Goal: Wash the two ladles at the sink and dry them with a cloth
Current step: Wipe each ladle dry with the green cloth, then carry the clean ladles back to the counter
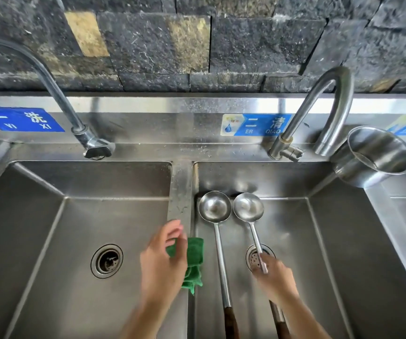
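Over the sink (181,187), your right hand (274,277) is gripping a stiff, likely slippery ladle (248,207) mid-shaft, your left hand (163,263) covering the soft cloth (196,250), grip unclear.

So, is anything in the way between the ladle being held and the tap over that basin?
Nothing visible. The right hand grips the right ladle by its handle, its bowl lying beside the other ladle in the basin. The space up to the tap is free; the pot stands off to the right of it.
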Demonstrator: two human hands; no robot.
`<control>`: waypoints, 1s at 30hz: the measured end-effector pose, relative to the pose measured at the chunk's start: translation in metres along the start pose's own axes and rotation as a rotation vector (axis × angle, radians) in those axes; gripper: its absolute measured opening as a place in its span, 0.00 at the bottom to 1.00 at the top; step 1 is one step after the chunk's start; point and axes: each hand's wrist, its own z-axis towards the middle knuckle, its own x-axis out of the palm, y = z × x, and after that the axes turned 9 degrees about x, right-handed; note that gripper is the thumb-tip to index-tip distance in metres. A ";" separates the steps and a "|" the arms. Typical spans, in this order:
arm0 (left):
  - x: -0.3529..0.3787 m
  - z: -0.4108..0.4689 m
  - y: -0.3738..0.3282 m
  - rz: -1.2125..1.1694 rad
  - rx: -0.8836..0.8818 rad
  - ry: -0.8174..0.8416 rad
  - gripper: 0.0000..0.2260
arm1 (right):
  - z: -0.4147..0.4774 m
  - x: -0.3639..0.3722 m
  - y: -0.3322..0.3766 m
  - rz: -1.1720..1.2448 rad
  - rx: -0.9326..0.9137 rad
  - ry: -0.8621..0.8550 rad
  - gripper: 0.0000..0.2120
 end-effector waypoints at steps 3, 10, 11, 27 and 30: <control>0.071 -0.003 -0.024 -0.216 -0.141 0.298 0.08 | 0.009 -0.010 -0.042 -0.112 0.118 -0.002 0.12; 0.236 -0.026 0.006 0.043 -0.497 0.759 0.05 | 0.026 -0.008 -0.080 0.110 0.135 0.208 0.16; 0.252 -0.031 0.014 0.064 -0.510 0.762 0.06 | 0.029 -0.006 -0.083 0.168 0.120 0.250 0.11; 0.278 -0.005 0.038 -0.063 -0.739 0.769 0.02 | 0.027 -0.015 -0.093 0.121 -0.073 0.424 0.13; 0.255 0.002 0.032 -0.079 -0.740 0.759 0.07 | 0.014 -0.021 -0.080 0.133 -0.093 0.432 0.13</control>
